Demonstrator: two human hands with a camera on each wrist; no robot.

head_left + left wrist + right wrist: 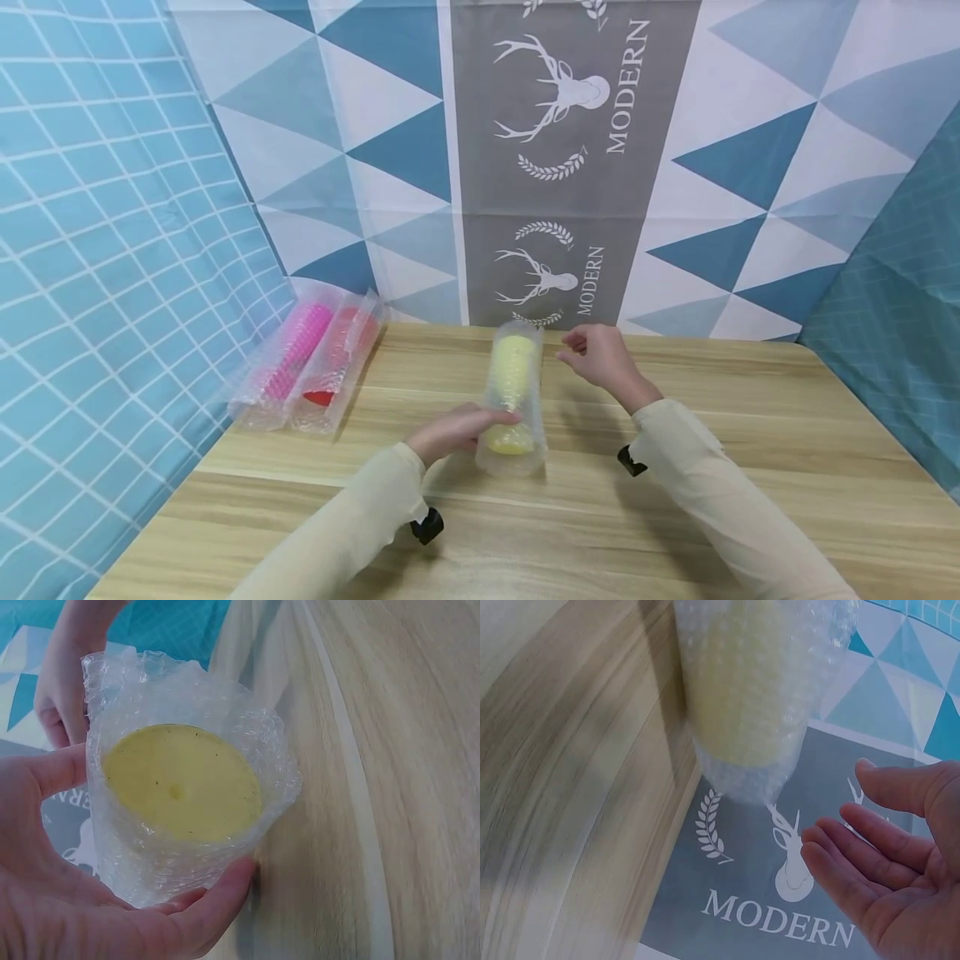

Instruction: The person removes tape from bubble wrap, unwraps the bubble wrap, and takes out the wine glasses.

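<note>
My left hand [461, 427] grips a yellow bubble-wrapped object [513, 371] near its nearer end, thumb over the top. Its kind is hard to make out; it is long, narrows partway along, and ends in a flat round base. In the left wrist view, this yellow base [184, 784] faces the camera through the clear bubble wrap [187, 694], with fingers curled under the wrapping. Just right of the object's far end, my right hand [600, 358] hovers with nothing in it. Loosely bent fingers [855, 874] and a raised thumb show in the right wrist view, apart from the wrap.
At the back left of the wooden table [600, 517] lie a pink bubble-wrapped object [298, 350] and a red one [341, 346], side by side. A patterned cloth [555, 183] hangs along the back edge, with blue cloths [97, 250] at both sides.
</note>
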